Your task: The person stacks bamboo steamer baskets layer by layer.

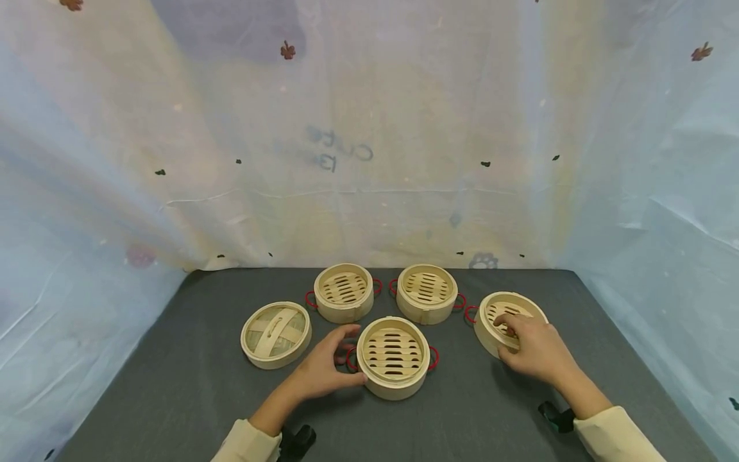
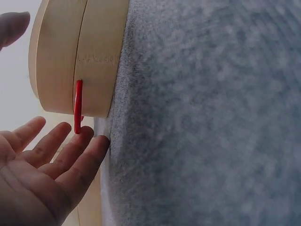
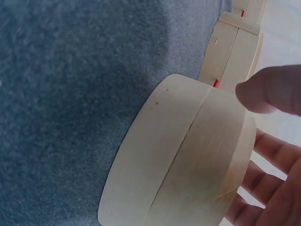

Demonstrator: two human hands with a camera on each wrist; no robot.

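Note:
My left hand [image 1: 330,367] stands beside the front bamboo steamer basket [image 1: 394,357], thumb at its near side and fingers spread by its red handle [image 2: 78,106]. In the left wrist view those fingers are relaxed and not closed round the basket. My right hand [image 1: 534,346] grips the rim of the right-hand steamer basket [image 3: 160,141]. Its fingers curl over the rim onto the slatted inside, while the thumb lies along the outer wall. The hand hides part of that basket's near right side.
Two more slatted steamer baskets, one at back left [image 1: 344,292] and one at back right [image 1: 427,294], have red handles. A woven bamboo lid [image 1: 276,335] lies at the left. Everything rests on a dark grey cloth-covered table [image 1: 185,385], with a pale printed curtain [image 1: 369,218] behind.

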